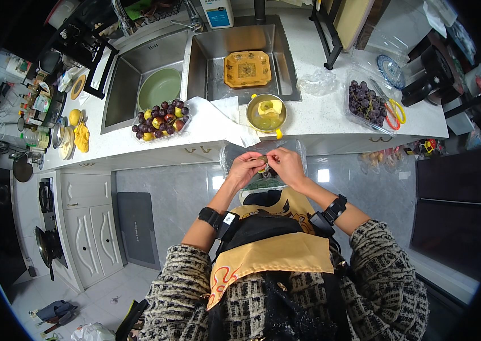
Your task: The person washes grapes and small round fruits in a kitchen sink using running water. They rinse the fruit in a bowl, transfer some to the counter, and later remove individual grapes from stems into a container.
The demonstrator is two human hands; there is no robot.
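Head view shows both hands meeting just below the counter edge, over a clear bag. Left hand and right hand pinch one small fruit between their fingertips; the fingers curl shut around it, so most of it is hidden and its kind is hard to make out. The bag's lower part disappears behind the wrists and the yellow apron.

On the counter just above the hands stands a yellow bowl with pale pieces in it, beside a white cloth. Left of that is a tray of mixed dark and green fruit, at the sink's front rim. A yellow plate lies in the right basin, a green bowl in the left. A box of dark grapes sits well to the right, scissors touching it. Bare countertop lies between the yellow bowl and the grapes.
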